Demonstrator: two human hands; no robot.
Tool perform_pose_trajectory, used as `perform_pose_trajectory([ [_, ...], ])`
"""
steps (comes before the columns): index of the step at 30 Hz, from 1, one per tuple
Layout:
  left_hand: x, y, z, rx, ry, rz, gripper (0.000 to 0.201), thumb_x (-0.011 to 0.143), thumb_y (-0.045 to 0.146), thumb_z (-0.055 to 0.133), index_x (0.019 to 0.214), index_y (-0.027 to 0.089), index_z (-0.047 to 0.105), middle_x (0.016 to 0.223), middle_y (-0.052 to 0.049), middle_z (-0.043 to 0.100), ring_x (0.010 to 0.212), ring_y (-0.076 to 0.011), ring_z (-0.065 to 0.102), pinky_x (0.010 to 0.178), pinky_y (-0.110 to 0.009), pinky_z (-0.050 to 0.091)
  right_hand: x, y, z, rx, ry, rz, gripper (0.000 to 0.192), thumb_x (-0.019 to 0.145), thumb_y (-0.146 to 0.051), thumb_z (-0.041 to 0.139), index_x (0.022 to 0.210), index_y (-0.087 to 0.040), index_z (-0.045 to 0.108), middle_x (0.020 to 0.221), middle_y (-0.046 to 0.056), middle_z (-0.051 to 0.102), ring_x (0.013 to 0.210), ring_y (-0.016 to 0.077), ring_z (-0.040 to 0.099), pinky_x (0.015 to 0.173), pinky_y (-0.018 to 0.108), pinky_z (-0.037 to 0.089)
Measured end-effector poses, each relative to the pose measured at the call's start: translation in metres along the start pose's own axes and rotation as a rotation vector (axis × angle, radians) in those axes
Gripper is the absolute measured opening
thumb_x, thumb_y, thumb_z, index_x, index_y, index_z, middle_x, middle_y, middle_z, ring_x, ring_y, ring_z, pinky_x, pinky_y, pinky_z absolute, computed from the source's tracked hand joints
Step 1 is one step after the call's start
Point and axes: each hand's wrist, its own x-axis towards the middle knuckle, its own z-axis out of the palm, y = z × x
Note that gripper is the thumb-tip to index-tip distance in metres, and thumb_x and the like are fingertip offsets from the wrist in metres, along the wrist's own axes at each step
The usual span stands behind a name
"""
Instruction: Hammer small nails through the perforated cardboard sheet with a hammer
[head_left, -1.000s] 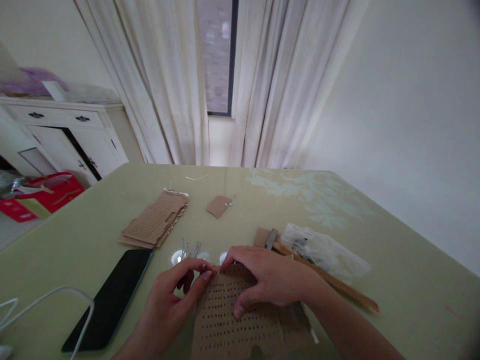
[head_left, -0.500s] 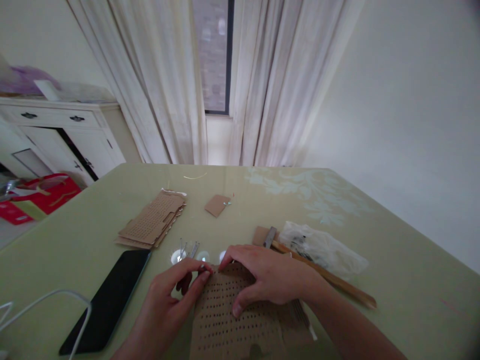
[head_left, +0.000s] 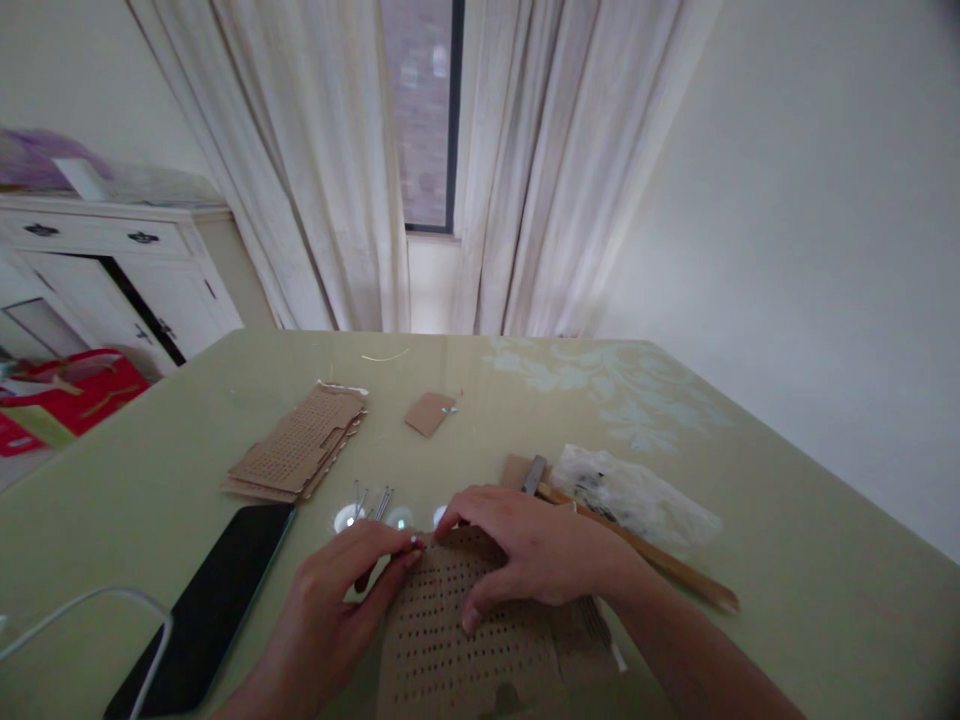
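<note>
A sheet of brown cardboard with rows of punched holes (head_left: pixel 457 640) lies in front of me at the table's near edge. At its far left corner, my left hand (head_left: pixel 349 585) pinches a small nail (head_left: pixel 415 541), mostly hidden by the fingertips with only a shiny end showing. My right hand (head_left: pixel 532 555) grips the same sheet, fingers at its far edge and thumb spread on its top face. Just past the hands, several thin nails (head_left: pixel 382 503) stand up beside small round shiny discs (head_left: pixel 349 517).
A stack of punched cardboard (head_left: pixel 300 440) lies at left, above a black phone (head_left: pixel 206 605) and a white cable (head_left: pixel 127 592). A small cardboard piece (head_left: pixel 430 413) lies farther back. On the right are a wooden-handled hammer (head_left: pixel 645 548) and a clear plastic bag (head_left: pixel 637 495).
The left fingers have shifted slightly at the sheet's corner, and a shiny end now shows above them. My right hand keeps its place on the cardboard. The whole view has moved a little.
</note>
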Motion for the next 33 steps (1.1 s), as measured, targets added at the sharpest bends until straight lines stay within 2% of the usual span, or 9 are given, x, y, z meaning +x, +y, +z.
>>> perform_pose_trajectory([
  [3,-0.002,0.000,0.000,0.002,0.009,0.015,0.012,0.101,0.031,0.072,0.098,0.029,0.083,0.087,0.000,0.082,0.068,-0.0158,0.072,0.064,-0.022,0.058,-0.011,0.004,-0.022,-0.122,0.212,0.107,0.033,0.102,-0.045,0.073,0.128,-0.024,0.070,0.132,0.008,0.073,0.122,0.0261,0.066,0.106,0.036,0.046],
  [5,-0.003,0.001,0.000,0.009,0.007,0.023,0.012,0.101,0.031,0.072,0.099,0.029,0.083,0.086,0.000,0.081,0.065,-0.0149,0.070,0.063,-0.022,0.058,-0.019,0.015,-0.038,-0.326,0.339,0.352,0.021,0.108,-0.039,0.060,0.120,-0.025,0.071,0.122,0.006,0.076,0.110,0.0234,0.069,0.096,0.035,0.049],
  [8,-0.003,0.000,0.001,0.022,-0.008,0.029,0.012,0.101,0.031,0.071,0.102,0.030,0.084,0.092,-0.001,0.082,0.074,-0.0170,0.074,0.071,-0.024,0.062,-0.025,0.038,-0.048,-0.423,0.306,0.532,0.010,0.098,-0.028,0.070,0.096,-0.020,0.076,0.099,0.010,0.079,0.091,0.0268,0.071,0.078,0.036,0.049],
  [10,-0.003,-0.001,0.002,0.024,-0.001,0.033,0.013,0.101,0.030,0.071,0.101,0.030,0.084,0.101,-0.003,0.083,0.087,-0.0197,0.077,0.079,-0.026,0.064,-0.023,0.052,-0.043,-0.457,0.233,0.614,0.009,0.081,-0.026,0.084,0.083,-0.021,0.077,0.087,0.010,0.078,0.079,0.0279,0.071,0.069,0.035,0.047],
  [12,-0.002,-0.002,0.002,0.027,0.014,0.037,0.013,0.102,0.030,0.070,0.100,0.029,0.084,0.107,-0.005,0.083,0.095,-0.0214,0.078,0.085,-0.028,0.065,-0.019,0.061,-0.035,-0.496,0.199,0.668,0.008,0.075,-0.024,0.085,0.079,-0.021,0.078,0.083,0.010,0.077,0.077,0.0287,0.072,0.068,0.035,0.046],
  [16,-0.001,-0.001,0.003,0.050,0.022,0.027,0.014,0.102,0.031,0.070,0.099,0.029,0.083,0.109,-0.004,0.084,0.099,-0.0224,0.079,0.087,-0.031,0.065,-0.012,0.066,-0.028,-0.564,0.177,0.704,0.004,0.079,-0.022,0.078,0.079,-0.019,0.080,0.082,0.011,0.077,0.078,0.0269,0.072,0.070,0.035,0.046],
  [23,-0.004,-0.006,0.006,0.052,0.034,0.085,0.012,0.102,0.027,0.072,0.107,0.033,0.082,0.110,0.001,0.084,0.100,-0.0184,0.079,0.090,-0.027,0.064,-0.016,0.060,-0.049,-0.618,0.229,0.686,0.018,0.090,-0.026,0.066,0.089,-0.017,0.082,0.095,0.014,0.080,0.083,0.0235,0.070,0.067,0.030,0.039],
  [28,-0.006,-0.010,0.007,0.059,0.015,0.079,0.014,0.103,0.027,0.072,0.110,0.035,0.080,0.113,0.003,0.083,0.102,-0.0167,0.079,0.093,-0.026,0.063,-0.021,0.066,-0.044,-0.565,0.129,0.707,0.014,0.078,-0.033,0.082,0.082,-0.019,0.081,0.086,0.010,0.079,0.072,0.0213,0.068,0.060,0.028,0.036],
  [33,-0.005,-0.008,0.006,0.046,0.017,0.083,0.016,0.102,0.025,0.072,0.110,0.036,0.080,0.114,0.005,0.083,0.101,-0.0154,0.079,0.091,-0.024,0.063,-0.017,0.076,-0.032,-0.571,0.101,0.678,0.016,0.076,-0.032,0.081,0.069,-0.019,0.077,0.073,0.009,0.074,0.064,0.0218,0.064,0.060,0.030,0.035],
])
